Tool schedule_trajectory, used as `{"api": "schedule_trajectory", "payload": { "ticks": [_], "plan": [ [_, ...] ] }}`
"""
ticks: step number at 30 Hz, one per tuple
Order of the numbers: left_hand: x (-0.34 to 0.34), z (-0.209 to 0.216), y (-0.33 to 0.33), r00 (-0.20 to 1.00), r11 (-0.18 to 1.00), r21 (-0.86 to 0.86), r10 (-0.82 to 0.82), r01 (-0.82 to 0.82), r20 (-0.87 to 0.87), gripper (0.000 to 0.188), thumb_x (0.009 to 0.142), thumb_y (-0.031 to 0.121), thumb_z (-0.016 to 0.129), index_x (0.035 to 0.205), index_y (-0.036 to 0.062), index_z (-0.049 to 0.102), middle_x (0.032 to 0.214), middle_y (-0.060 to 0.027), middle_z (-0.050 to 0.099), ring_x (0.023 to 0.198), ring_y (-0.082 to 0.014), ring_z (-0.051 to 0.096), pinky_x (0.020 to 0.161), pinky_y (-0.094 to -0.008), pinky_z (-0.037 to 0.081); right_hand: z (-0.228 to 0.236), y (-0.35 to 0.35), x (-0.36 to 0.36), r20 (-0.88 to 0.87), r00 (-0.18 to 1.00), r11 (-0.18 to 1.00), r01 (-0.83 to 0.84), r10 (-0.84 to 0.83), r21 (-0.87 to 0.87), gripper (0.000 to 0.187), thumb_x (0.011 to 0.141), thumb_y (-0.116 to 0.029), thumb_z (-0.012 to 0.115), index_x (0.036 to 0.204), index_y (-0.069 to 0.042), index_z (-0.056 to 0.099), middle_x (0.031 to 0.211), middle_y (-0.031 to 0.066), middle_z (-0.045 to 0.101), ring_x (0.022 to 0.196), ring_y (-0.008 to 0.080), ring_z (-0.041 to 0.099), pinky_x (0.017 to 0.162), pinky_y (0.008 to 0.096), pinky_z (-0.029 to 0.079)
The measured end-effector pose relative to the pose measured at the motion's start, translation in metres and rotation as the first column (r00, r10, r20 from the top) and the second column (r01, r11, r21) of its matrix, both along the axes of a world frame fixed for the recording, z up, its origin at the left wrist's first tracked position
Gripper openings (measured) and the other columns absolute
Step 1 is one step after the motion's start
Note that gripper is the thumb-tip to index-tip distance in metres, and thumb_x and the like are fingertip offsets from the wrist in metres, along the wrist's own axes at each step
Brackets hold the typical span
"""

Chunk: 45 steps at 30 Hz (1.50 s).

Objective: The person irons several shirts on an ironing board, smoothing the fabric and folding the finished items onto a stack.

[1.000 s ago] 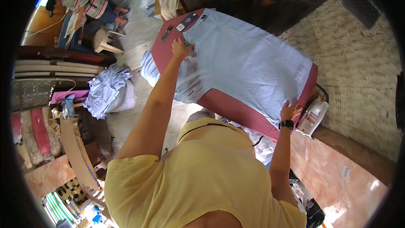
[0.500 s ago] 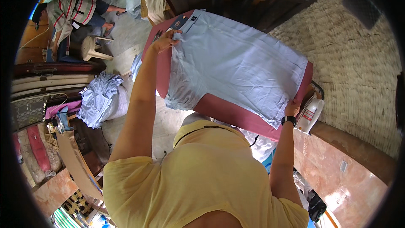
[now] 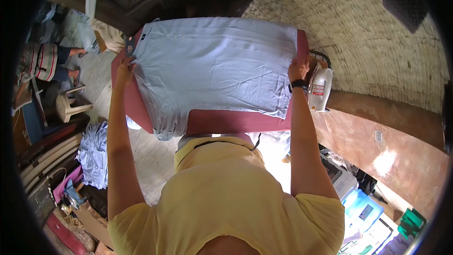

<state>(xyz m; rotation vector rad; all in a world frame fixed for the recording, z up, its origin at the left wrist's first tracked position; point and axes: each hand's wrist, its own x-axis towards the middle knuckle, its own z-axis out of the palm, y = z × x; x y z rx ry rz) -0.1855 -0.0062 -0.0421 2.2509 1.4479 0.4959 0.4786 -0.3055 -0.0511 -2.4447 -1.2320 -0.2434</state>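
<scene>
A light blue shirt lies spread across a maroon-covered ironing board, its surface lightly wrinkled. At the board's left end, my left hand pinches the shirt's edge, close to a dark label. A thin, crumpled part of the shirt hangs over the near side at the left. My right hand, with a dark watch at the wrist, is closed on the shirt's right edge; its fingertips are partly hidden. Just right of that hand, a white iron rests at the board's end.
Piled blue clothes are at the left, below a beige plastic stool. Another person in a striped top is at the far left. A woven mat wall rises beyond the iron, and a dark lattice door stands behind the board.
My view has turned, so the board now lies more level. My right hand has moved farther up the shirt's right edge. My left hand stays at the label end, fingers now closer together.
</scene>
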Motion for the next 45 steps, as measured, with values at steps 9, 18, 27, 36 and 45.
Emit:
{"api": "schedule_trajectory", "payload": {
  "ticks": [9,18,27,36,45],
  "plan": [
    [0.014,0.022,0.003,0.997,0.994,-0.076,0.070,-0.073,-0.044,0.030,0.085,0.019,0.075,0.107,0.0015,0.066,0.080,-0.0137,0.066,0.066,-0.0203,0.063,0.059,-0.0335,0.048,-0.013,0.020,0.019,-0.156,0.986,0.992,0.069,-0.052,0.108,0.020,0.080,-0.023,0.072,0.090,-0.007,0.065,0.078,0.0143,0.066,0.083,0.0370,0.064,0.082,0.0499,0.047],
    [0.022,0.016,0.002,0.986,0.981,0.181,0.097,-0.072,-0.133,0.048,0.083,0.031,0.077,0.114,-0.0025,0.060,0.087,-0.0187,0.066,0.074,-0.0269,0.064,0.064,-0.0395,0.048,0.010,0.022,0.038,-0.229,0.964,0.987,0.151,-0.135,0.053,0.021,0.080,-0.021,0.071,0.091,-0.005,0.063,0.088,0.0193,0.068,0.086,0.0402,0.066,0.076,0.0480,0.052],
    [0.258,0.102,-0.028,0.946,0.838,0.473,-0.323,0.272,0.028,0.028,0.087,0.017,0.069,0.110,0.0050,0.059,0.108,-0.0161,0.059,0.103,-0.0362,0.056,0.090,-0.0445,0.045,0.006,-0.145,-0.098,0.018,0.970,0.969,0.240,-0.242,0.064,0.064,0.088,-0.034,0.070,0.129,0.008,0.044,0.118,0.0379,0.054,0.108,0.0543,0.052,0.097,0.0579,0.042],
    [0.581,0.052,-0.080,0.517,0.486,0.300,-0.856,0.821,-0.028,0.034,0.085,0.001,0.063,0.117,0.0092,0.060,0.125,-0.0061,0.056,0.110,-0.0297,0.056,0.095,-0.0403,0.046,0.013,-0.178,-0.154,-0.463,0.814,0.896,0.436,-0.351,0.088,0.025,0.081,-0.019,0.074,0.086,-0.007,0.053,0.080,0.0105,0.057,0.083,0.0348,0.055,0.073,0.0485,0.044],
    [0.655,0.054,-0.078,0.455,0.446,0.092,-0.882,0.890,-0.125,0.012,0.082,0.003,0.062,0.090,0.0088,0.054,0.103,-0.0079,0.055,0.102,-0.0296,0.059,0.080,-0.0438,0.049,0.031,-0.196,-0.149,-0.601,0.768,0.886,0.415,-0.220,0.207,0.024,0.081,-0.010,0.076,0.077,-0.003,0.052,0.069,0.0092,0.057,0.064,0.0245,0.058,0.057,0.0357,0.047]
  ]
}}
